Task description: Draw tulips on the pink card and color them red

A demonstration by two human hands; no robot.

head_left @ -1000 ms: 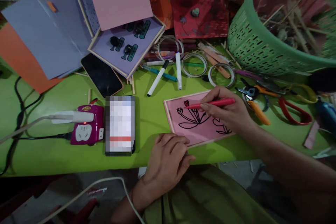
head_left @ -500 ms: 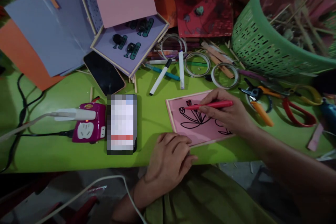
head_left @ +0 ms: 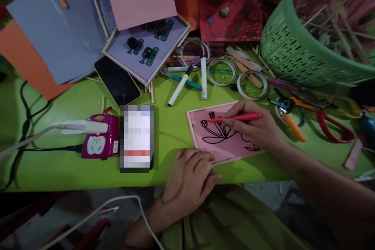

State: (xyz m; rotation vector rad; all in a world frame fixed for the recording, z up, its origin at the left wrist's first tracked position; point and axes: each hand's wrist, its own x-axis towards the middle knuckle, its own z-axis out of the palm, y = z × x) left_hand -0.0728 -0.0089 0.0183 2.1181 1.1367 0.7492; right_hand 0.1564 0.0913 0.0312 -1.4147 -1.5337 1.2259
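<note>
A pink card with a thin wooden frame (head_left: 200, 140) lies on the green table, bearing flowers drawn in black outline. One small bloom (head_left: 211, 115) on it is coloured red. My right hand (head_left: 250, 125) grips a red marker (head_left: 244, 117), its tip touching or just over the leftmost flower (head_left: 204, 123). At the frame's lower left corner rests my left hand (head_left: 190, 175), fingers curled over the edge and thumb below. That corner is hidden beneath the fingers.
Left of the card are a lit phone (head_left: 136, 136) and a purple power adapter (head_left: 99, 140). Behind lie white markers (head_left: 204, 80), tape rolls (head_left: 252, 85) and a framed purple card (head_left: 131, 60). Cutters (head_left: 288, 115), red-handled scissors (head_left: 335, 129) and a green basket (head_left: 295, 54) are at the right.
The view has shifted very slightly. Both hands keep nearly the same pose, and the marker tip stays at the leftmost flower.
</note>
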